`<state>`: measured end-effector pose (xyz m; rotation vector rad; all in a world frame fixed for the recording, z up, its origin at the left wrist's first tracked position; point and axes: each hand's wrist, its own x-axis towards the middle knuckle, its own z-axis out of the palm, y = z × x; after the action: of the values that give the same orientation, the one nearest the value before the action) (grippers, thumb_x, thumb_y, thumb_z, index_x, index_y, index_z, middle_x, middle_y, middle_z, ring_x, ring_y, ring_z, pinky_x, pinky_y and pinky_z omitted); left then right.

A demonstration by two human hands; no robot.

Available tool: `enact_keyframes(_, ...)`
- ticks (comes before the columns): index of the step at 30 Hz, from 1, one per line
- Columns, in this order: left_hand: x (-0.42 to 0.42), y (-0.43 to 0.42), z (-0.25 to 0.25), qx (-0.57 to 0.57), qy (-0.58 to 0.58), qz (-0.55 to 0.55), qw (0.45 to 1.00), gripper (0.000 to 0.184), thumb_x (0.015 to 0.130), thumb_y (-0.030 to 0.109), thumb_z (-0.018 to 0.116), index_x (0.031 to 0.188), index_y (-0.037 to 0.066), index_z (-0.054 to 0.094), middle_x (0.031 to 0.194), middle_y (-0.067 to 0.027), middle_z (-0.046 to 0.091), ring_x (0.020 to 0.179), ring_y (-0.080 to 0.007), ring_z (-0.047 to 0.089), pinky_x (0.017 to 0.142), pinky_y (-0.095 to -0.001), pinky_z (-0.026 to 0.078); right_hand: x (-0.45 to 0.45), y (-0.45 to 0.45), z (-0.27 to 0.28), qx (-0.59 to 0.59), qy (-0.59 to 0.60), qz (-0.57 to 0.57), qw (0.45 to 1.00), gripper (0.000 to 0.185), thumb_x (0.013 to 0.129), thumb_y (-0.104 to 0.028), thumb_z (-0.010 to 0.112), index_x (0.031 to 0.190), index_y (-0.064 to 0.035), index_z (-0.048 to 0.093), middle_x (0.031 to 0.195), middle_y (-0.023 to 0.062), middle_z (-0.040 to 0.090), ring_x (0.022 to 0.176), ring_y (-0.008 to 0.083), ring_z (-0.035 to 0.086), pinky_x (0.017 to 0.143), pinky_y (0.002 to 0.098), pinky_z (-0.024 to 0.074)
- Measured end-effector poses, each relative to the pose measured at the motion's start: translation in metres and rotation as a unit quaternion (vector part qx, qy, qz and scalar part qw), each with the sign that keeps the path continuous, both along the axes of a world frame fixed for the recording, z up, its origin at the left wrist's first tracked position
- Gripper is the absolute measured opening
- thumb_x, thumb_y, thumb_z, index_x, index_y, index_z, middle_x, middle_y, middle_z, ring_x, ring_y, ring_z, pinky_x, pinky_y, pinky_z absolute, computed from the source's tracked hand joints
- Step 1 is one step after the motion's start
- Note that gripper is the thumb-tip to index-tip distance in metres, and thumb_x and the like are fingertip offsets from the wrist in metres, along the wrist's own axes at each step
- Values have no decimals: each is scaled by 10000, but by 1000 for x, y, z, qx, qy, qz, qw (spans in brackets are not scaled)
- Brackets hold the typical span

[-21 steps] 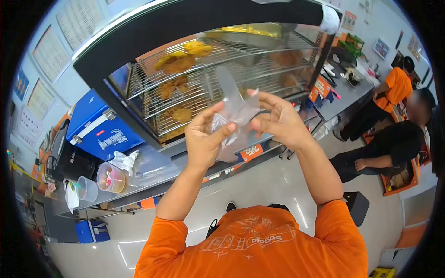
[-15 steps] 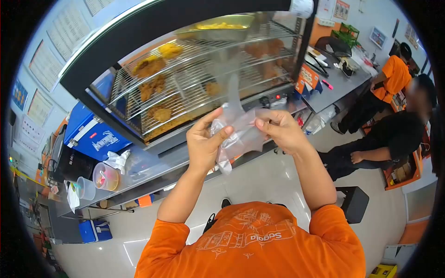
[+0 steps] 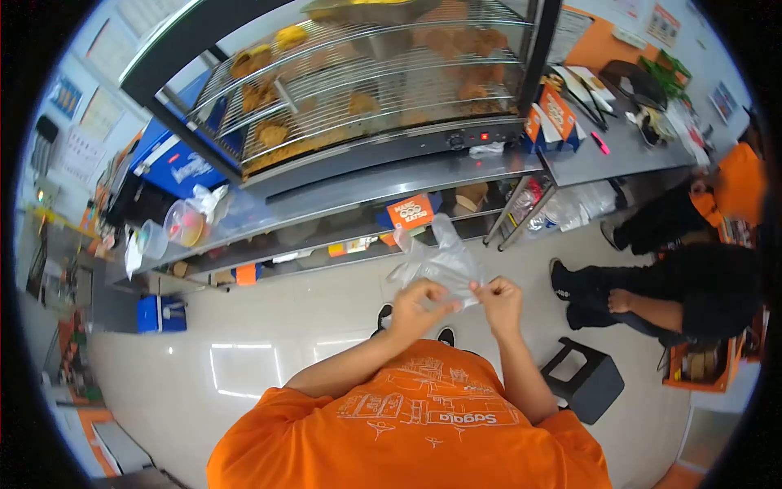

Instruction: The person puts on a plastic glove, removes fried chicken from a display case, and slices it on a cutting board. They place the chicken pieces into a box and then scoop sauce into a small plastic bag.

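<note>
A thin, translucent plastic bag (image 3: 440,262) hangs in front of my chest, crumpled, with two handle-like loops pointing away from me. My right hand (image 3: 500,303) pinches its near edge between thumb and forefinger. Curled at the bag's near left side is my left hand (image 3: 417,311), thumb and fingers closing on the film; the exact grip is partly hidden. Beyond the bag, a food warmer (image 3: 366,151) with wire racks holds pieces of fried food (image 3: 270,133) and a metal tray of yellow food (image 3: 371,10).
A steel counter (image 3: 326,208) runs under the warmer, with an orange box (image 3: 410,213) on its lower shelf. Plastic tubs (image 3: 186,224) stand at left. Two people are at right, one in black (image 3: 700,293). A black stool (image 3: 585,379) stands right of me.
Both hands have dropped from before the warmer toward my chest, bringing the bag along. Its loops now spread outward. The view has tilted down, showing more floor and lower shelf.
</note>
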<state>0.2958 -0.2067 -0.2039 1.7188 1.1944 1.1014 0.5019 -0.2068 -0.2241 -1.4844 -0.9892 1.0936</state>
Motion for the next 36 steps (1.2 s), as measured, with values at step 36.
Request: enact_keyframes(36, 38, 19, 81, -308, -540, -15, 783, 447, 1085, 358, 442, 1219, -21, 639, 1148, -133, 712, 1030, -240, 684, 882, -367, 545, -33, -33, 87, 430, -213, 105, 871, 147, 818, 38, 750, 947, 3, 688, 910, 136, 665, 842, 319, 649, 721, 381, 514)
